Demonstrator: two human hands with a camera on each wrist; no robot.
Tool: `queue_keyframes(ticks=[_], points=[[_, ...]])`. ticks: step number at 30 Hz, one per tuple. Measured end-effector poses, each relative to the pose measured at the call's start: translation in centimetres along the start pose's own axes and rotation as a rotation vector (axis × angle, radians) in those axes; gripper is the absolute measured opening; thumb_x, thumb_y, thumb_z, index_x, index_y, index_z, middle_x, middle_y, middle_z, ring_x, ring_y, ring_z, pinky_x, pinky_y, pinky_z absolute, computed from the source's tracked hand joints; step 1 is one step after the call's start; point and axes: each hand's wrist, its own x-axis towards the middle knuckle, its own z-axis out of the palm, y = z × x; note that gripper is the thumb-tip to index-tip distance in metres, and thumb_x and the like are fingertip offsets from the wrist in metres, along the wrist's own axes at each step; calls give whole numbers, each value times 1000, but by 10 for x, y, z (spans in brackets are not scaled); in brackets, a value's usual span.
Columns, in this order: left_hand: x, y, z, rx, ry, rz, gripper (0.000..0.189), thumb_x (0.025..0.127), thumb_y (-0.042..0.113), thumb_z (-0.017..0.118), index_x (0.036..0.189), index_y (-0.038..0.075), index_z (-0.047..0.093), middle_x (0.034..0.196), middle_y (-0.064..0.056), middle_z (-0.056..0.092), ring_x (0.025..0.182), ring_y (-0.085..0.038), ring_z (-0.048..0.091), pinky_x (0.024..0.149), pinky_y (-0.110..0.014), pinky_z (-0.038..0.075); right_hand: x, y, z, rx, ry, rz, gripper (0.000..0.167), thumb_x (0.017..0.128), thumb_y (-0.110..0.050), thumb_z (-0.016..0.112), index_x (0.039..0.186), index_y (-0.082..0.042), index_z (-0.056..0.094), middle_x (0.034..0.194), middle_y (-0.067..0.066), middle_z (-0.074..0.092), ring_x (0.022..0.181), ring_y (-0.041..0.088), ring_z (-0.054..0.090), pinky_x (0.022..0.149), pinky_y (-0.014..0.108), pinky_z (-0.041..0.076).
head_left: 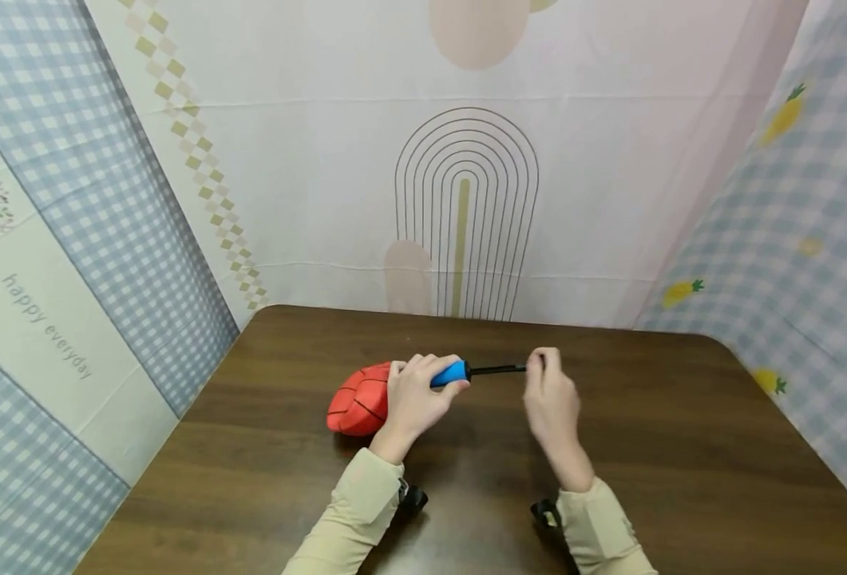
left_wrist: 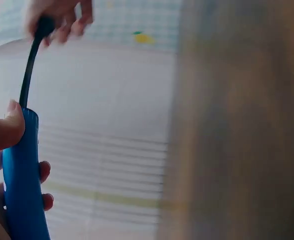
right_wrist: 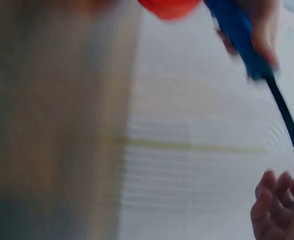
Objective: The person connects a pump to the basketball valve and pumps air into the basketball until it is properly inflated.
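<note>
A blue hand pump point(head_left: 450, 373) is held sideways above the table, its black rod point(head_left: 495, 369) drawn out to the right. My left hand point(head_left: 417, 395) grips the blue barrel point(left_wrist: 22, 175), with the thumb near the end where the rod comes out. My right hand point(head_left: 554, 403) holds the black handle point(left_wrist: 45, 25) at the rod's far end. Left of the pump is a red ball point(head_left: 358, 403) with black lines, misshapen and partly behind my left hand. Whether the pump joins the ball is hidden by that hand.
The dark brown wooden table point(head_left: 251, 479) has rounded far corners. A pale patterned cloth point(head_left: 322, 184) hangs behind it, with checked cloths point(head_left: 143, 263) at both sides. Each wrist carries a small black camera point(head_left: 413, 499).
</note>
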Motion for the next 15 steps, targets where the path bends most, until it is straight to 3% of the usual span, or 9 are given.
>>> queue_keyframes(ticks=[3,7,12,15], points=[[-6,3,7,33,-2,-10,30,80,41,75,106,25,74,91,5,73,85,-14,64,78,-39,41,-11,-6,19,49,-77,21,23,103,-23,39,108,-5,51,64,13,55,55,24,51,50,34,36],[-9,9,13,-14,-38,-25,32,80,41,75,108,24,73,94,4,73,86,-15,65,78,-39,42,-20,-13,32,89,-124,-17,19,102,-21,44,108,-4,50,69,10,54,56,17,46,52,30,35],[-5,8,12,-62,-91,-21,35,83,43,73,112,25,71,97,4,74,87,-14,64,80,-38,41,-10,-4,16,-60,-159,-76,26,103,-29,41,111,-11,58,79,10,66,60,22,58,50,34,39],[0,0,6,-53,-90,-34,34,82,44,73,112,26,71,97,5,74,87,-13,63,81,-37,40,2,6,-4,-121,-100,-80,30,102,-33,41,108,-13,63,87,10,71,68,30,65,53,43,43]])
